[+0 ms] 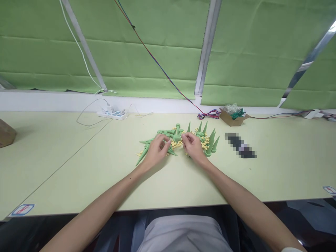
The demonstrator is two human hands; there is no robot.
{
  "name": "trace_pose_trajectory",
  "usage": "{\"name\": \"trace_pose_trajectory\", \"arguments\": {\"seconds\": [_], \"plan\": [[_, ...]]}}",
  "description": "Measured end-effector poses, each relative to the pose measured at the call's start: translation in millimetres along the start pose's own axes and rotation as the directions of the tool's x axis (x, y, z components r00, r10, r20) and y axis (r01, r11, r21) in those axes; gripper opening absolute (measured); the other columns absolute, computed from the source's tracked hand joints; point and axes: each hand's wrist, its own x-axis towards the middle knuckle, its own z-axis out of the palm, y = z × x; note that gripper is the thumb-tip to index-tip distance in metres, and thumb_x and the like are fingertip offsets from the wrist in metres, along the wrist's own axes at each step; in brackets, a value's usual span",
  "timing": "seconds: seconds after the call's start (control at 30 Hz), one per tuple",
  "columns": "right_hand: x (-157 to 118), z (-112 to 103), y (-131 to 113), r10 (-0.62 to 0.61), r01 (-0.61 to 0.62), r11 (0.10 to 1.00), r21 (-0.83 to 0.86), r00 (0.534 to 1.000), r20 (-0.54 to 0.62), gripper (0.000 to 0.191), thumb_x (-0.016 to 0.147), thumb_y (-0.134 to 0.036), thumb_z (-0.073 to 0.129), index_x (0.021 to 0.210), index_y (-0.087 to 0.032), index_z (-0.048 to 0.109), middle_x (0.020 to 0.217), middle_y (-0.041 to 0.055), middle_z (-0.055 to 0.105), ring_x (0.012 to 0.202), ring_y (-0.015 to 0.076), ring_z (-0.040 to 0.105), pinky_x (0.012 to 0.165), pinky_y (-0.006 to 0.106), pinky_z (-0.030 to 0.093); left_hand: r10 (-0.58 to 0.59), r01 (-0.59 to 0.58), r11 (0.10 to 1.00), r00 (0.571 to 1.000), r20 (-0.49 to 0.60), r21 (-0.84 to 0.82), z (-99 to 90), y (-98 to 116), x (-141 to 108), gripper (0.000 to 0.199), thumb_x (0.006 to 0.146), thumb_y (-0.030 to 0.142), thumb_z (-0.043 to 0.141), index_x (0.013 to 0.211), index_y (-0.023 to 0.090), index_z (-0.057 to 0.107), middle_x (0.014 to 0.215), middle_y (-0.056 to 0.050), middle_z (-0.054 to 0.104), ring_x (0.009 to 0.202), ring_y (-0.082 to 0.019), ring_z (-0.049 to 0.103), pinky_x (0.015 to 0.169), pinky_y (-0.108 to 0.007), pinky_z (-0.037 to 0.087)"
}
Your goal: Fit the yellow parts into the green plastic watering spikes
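Green cone-shaped pieces and small yellow pieces form a pile on the table. Several green cones [210, 143] stand upright on the pile's right side, while others [143, 154] lie flat at its left. Over the left part of the pile is my left hand [157, 149], its thumb and fingers curved with a gap between them. My right hand [193, 145] is pinched near the middle, just right of a green piece [177, 135]; what lies between its fingertips is too small to name. Yellow pieces [204, 142] show beside my right hand.
A cardboard box [232, 119] with clear plastic and green material stands at the back right, beside coiled wires [209, 114]. A power strip [112, 113] lies at the back left. A pixelated dark object [240, 146] is to the right. A brown object [6, 133] sits far left.
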Motion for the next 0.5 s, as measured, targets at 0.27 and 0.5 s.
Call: {"name": "trace_pose_trajectory", "arguments": {"seconds": [0.27, 0.5], "plan": [[-10.1, 1.0, -13.0, -0.149, 0.163, 0.972, -0.167, 0.984, 0.095, 0.035, 0.099, -0.050, 0.054, 0.079, -0.021, 0.058, 0.064, -0.0022, 0.050, 0.057, 0.0133, 0.044, 0.056, 0.028, 0.035, -0.287, 0.499, 0.755, 0.834, 0.471, -0.424, 0.7, 3.9, 2.9, 0.061, 0.093, 0.074, 0.051, 0.072, 0.018, 0.059, 0.059, -0.001, 0.054, 0.047, -0.012, 0.049, 0.045, -0.027, 0.035], [-11.0, 1.7, -15.1, -0.150, 0.170, 0.965, -0.199, 0.982, 0.115, 0.032, 0.098, -0.046, 0.053, 0.077, -0.022, 0.055, 0.062, -0.0027, 0.048, 0.056, 0.0134, 0.042, 0.056, 0.029, 0.033, -0.226, 0.392, 0.828, 0.888, 0.401, -0.401, 0.3, 1.1, 0.3, 0.048, 0.090, 0.062, 0.068, 0.073, 0.020, 0.053, 0.061, 0.002, 0.052, 0.050, -0.010, 0.049, 0.048, -0.026, 0.036]]}}
